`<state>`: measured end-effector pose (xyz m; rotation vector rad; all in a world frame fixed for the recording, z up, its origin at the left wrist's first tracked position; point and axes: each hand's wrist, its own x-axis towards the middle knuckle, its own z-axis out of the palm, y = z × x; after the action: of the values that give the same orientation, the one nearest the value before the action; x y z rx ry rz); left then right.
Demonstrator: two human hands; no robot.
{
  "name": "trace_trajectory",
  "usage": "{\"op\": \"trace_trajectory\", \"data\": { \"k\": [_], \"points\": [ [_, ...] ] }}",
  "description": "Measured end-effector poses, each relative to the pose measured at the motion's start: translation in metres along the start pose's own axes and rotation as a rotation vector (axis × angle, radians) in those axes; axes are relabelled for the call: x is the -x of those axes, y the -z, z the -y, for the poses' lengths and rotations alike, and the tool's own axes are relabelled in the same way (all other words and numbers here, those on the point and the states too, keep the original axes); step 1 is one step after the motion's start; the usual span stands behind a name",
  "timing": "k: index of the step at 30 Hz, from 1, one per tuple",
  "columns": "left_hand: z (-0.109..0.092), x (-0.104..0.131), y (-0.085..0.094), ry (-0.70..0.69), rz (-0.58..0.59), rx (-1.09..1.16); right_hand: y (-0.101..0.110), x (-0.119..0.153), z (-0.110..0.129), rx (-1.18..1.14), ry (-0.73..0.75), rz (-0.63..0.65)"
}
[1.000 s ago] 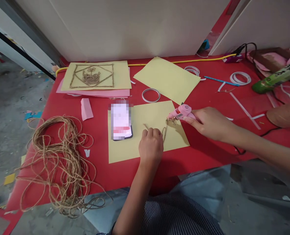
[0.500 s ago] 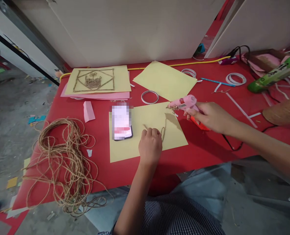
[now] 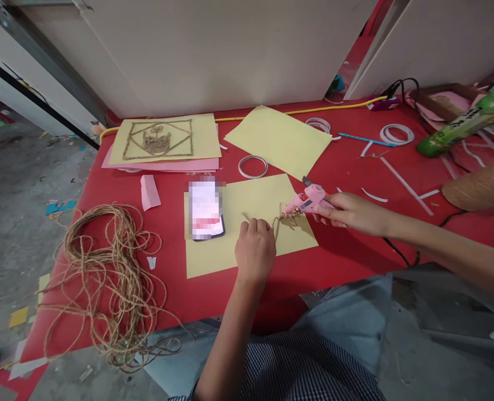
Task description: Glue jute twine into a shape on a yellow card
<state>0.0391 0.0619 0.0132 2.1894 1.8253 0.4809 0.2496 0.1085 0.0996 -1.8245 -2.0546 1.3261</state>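
Note:
My right hand (image 3: 349, 211) is wrapped round the handle of a pink hot glue gun (image 3: 312, 199). The gun's nozzle points down-left, close to the loop of a piece of jute twine (image 3: 276, 227) on a yellow sheet of paper (image 3: 213, 260). My left hand (image 3: 255, 248) rests on that sheet with its fingers curled shut on the twine; one end pokes out on the left, the loop on the right. The fingertips themselves are hidden. On the sheet's left part lies a phone (image 3: 205, 209) with a blurred screen.
A tangled heap of twine (image 3: 113, 278) hangs over the red table's (image 3: 288, 278) front left edge. Behind are a yellow sheet with a twine picture (image 3: 158, 139), another yellow sheet (image 3: 280, 139) and a tape ring (image 3: 253, 166). A green bottle-like package (image 3: 459, 125) and a twine-wrapped cylinder (image 3: 480, 184) occupy the right.
My right hand has brought the glue gun down and slightly left, its nozzle now beside the twine loop. My left hand has stayed in nearly the same place.

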Motion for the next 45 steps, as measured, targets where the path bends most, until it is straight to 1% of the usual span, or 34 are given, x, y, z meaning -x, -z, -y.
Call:
{"op": "trace_trajectory", "data": {
  "k": [4,9,16,21,23,27,33,41,43,45],
  "points": [
    [0.000,0.000,-0.001,-0.007,-0.007,-0.008,0.000,-0.001,0.004,0.101,0.022,-0.033],
    [0.001,0.000,-0.002,-0.021,-0.026,-0.009,0.001,-0.002,0.010,0.189,0.026,-0.017],
    [0.002,0.001,-0.003,-0.035,-0.054,-0.015,-0.001,0.000,0.020,0.408,0.001,-0.083],
    [0.002,0.001,-0.002,-0.021,-0.033,-0.014,-0.001,0.000,0.024,0.483,0.035,-0.118],
    [0.001,0.001,-0.001,-0.016,-0.021,-0.011,-0.001,-0.001,0.023,0.499,0.034,-0.121],
    [0.000,0.000,0.001,-0.011,-0.007,-0.012,0.000,-0.004,0.021,0.493,-0.017,-0.119],
    [0.000,0.001,0.001,-0.005,-0.015,-0.004,0.001,-0.007,0.023,0.492,-0.063,-0.155],
    [-0.001,0.001,0.002,0.013,0.003,-0.001,0.001,-0.011,0.023,0.528,-0.028,-0.214],
    [-0.001,0.000,0.003,0.020,0.011,-0.001,0.000,-0.008,0.021,0.484,0.004,-0.254],
    [-0.002,-0.002,0.005,0.037,0.026,0.005,0.001,-0.002,0.015,0.390,0.047,-0.316]
  ]
}}
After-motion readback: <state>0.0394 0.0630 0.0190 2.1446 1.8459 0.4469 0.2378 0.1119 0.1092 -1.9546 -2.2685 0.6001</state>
